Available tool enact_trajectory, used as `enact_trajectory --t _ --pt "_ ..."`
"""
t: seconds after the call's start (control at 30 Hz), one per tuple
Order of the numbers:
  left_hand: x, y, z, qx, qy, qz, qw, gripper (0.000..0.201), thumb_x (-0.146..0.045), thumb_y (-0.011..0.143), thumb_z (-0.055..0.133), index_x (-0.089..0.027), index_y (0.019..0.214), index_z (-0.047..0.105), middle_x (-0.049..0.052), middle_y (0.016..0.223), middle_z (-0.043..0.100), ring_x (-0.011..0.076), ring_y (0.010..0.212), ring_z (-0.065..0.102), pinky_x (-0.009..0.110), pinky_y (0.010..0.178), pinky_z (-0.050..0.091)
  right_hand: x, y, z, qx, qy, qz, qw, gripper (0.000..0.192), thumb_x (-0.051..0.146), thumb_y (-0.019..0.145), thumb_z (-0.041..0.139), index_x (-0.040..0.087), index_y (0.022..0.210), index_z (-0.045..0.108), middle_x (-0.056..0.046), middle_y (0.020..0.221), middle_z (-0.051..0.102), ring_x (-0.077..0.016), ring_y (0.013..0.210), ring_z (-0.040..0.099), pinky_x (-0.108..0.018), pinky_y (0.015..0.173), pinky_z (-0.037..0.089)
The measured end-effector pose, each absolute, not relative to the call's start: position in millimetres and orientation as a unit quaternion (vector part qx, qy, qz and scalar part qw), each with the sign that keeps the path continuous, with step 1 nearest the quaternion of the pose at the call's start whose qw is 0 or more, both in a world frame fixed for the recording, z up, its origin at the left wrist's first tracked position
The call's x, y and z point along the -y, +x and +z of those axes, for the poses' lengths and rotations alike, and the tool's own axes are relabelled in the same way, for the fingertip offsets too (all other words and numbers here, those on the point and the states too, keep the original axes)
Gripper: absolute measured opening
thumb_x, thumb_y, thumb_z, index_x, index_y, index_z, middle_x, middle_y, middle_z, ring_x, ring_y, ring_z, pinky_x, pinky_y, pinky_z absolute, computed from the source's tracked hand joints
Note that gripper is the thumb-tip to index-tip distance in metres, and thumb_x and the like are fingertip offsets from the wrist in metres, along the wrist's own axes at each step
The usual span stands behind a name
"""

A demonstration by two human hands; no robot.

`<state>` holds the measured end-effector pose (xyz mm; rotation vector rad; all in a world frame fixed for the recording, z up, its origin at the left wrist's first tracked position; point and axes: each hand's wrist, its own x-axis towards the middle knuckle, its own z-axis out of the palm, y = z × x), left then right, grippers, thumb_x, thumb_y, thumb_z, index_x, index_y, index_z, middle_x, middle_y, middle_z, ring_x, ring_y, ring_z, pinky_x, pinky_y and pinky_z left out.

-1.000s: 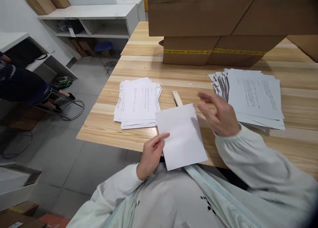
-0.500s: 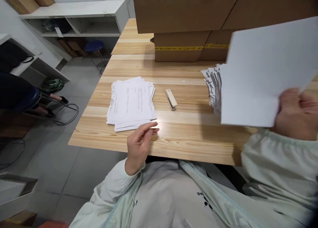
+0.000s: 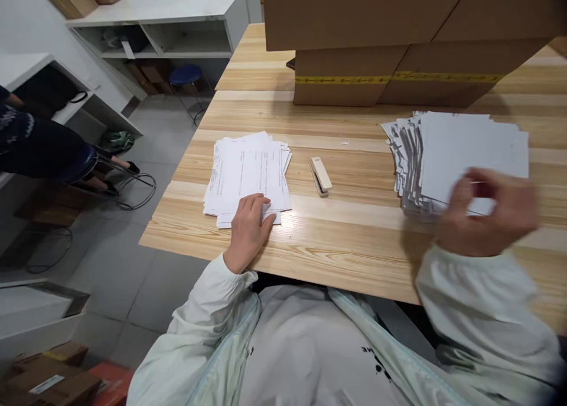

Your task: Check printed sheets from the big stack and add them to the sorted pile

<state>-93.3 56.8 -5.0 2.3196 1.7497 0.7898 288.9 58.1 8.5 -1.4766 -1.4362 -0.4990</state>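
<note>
My left hand [image 3: 248, 232] rests on the near edge of a stack of printed sheets [image 3: 243, 170], fingers lightly bent and thumb apart, gripping nothing. Right of that stack lies a cream stapler [image 3: 320, 176] on the wooden table. My right hand [image 3: 491, 214], blurred by motion, hovers at the near side of a taller pile of papers [image 3: 473, 143]. Its fingers curve with a gap between thumb and forefinger, and no sheet shows in them. A blank white sheet tops this pile, whose left edges are uneven and fanned.
Large cardboard boxes [image 3: 345, 69] stand stacked at the back of the wooden table [image 3: 354, 241]. A small paper scrap [image 3: 345, 142] lies beyond the stapler. On the left, a person [image 3: 39, 140] sits on a stool near white shelves [image 3: 177, 7]; another blue stool [image 3: 185, 74] stands behind.
The white paper my right hand held up now lies on the right pile, and that hand is free of it. My left hand has moved forward onto the printed stack. The view has shifted slightly.
</note>
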Motion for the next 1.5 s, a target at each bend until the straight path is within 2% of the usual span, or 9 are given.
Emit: enact_trajectory --t 0.2,0.37,0.57,0.7,0.93,1.07,1.2,1.33,1.5 --pt "-67.4 -86.9 8.5 -0.602 0.784 0.153 0.025 0.027 -0.025 0.088 0.065 -0.016 0.113 0.061 0.01 0.111 0.07 0.0296 0.103 0.057 0.041 0.085 0.048 -59.2 147.3 5.5 0.789 -0.414 0.142 0.43 0.019 0.017 0.094 0.051 0.022 0.104 0.066 -0.007 0.096 0.073 -0.0201 0.089 0.067 -0.036 0.079 0.053" --pt "-69.8 -89.5 8.6 -0.592 0.794 0.138 0.01 0.019 -0.032 0.091 0.062 -0.019 0.106 0.062 0.009 0.105 0.07 0.0273 0.095 0.058 0.038 0.079 0.044 -82.5 110.2 -17.7 0.777 -0.427 0.257 0.385 0.019 0.022 0.097 0.047 0.02 0.103 0.065 -0.007 0.097 0.072 -0.0212 0.091 0.064 -0.038 0.082 0.05" --pt "-70.0 -96.1 -4.1 -0.603 0.762 0.233 0.026 0.025 -0.026 0.1 0.042 -0.02 0.089 0.064 0.007 0.087 0.072 0.0224 0.082 0.062 0.033 0.07 0.039 -91.5 98.8 -23.5 0.739 -0.455 0.311 0.387 0.019 0.024 0.095 0.048 0.021 0.102 0.065 -0.006 0.1 0.071 -0.0211 0.093 0.063 -0.039 0.086 0.049" --pt "-68.7 -96.9 -10.3 -0.638 0.715 0.284 0.046 0.027 -0.027 0.101 0.04 -0.02 0.092 0.064 0.005 0.078 0.071 0.0195 0.072 0.063 0.03 0.063 0.035 -96.3 90.2 -23.6 0.682 -0.477 0.368 0.413 0.021 0.029 0.094 0.05 0.021 0.107 0.064 -0.006 0.101 0.072 -0.0192 0.088 0.065 -0.037 0.082 0.05" --pt "-64.3 -105.9 0.8 -0.622 0.707 0.303 0.145 0.021 -0.029 0.097 0.044 -0.021 0.096 0.063 0.007 0.097 0.075 0.0217 0.091 0.068 0.031 0.076 0.044 -118.3 59.1 -34.7 0.564 -0.481 0.448 0.5 0.053 0.04 0.092 0.054 0.02 0.141 0.048 -0.012 0.118 0.071 -0.0212 0.106 0.066 -0.04 0.093 0.051" --pt "-78.0 -117.2 27.1 -0.614 0.69 0.263 0.279 0.025 -0.04 0.099 0.042 -0.023 0.098 0.06 0.005 0.1 0.076 0.0212 0.092 0.069 0.032 0.08 0.045 -125.8 43.6 -35.0 0.538 -0.454 0.499 0.505 0.059 0.048 0.092 0.053 0.017 0.142 0.049 -0.01 0.115 0.071 -0.0219 0.102 0.066 -0.04 0.093 0.053" --pt "-106.5 -120.3 37.6 -0.619 0.669 0.254 0.325 0.028 -0.049 0.096 0.047 -0.023 0.093 0.057 0.004 0.092 0.075 0.0213 0.086 0.069 0.033 0.078 0.046 -121.1 39.4 -27.9 0.632 -0.407 0.457 0.476 0.047 0.049 0.093 0.053 0.023 0.132 0.061 -0.008 0.131 0.065 -0.023 0.12 0.06 -0.041 0.103 0.048" --pt "-123.5 -117.1 25.8 -0.632 0.649 0.275 0.322 0.041 -0.06 0.085 0.06 -0.021 0.099 0.058 0.005 0.092 0.072 0.0218 0.081 0.065 0.033 0.072 0.045 -114.4 42.4 -24.3 0.721 -0.382 0.366 0.448 0.05 0.043 0.093 0.056 0.024 0.139 0.056 -0.011 0.143 0.057 -0.0245 0.136 0.048 -0.047 0.117 0.035" --pt "-123.8 -117.4 13.5 -0.627 0.631 0.32 0.327 0.043 -0.059 0.081 0.065 -0.021 0.099 0.058 0.004 0.09 0.07 0.0198 0.081 0.064 0.031 0.071 0.044 -113.8 44.6 -26.2 0.75 -0.381 0.348 0.414 0.055 0.039 0.094 0.056 0.025 0.146 0.048 -0.012 0.148 0.052 -0.0263 0.14 0.045 -0.051 0.119 0.032"
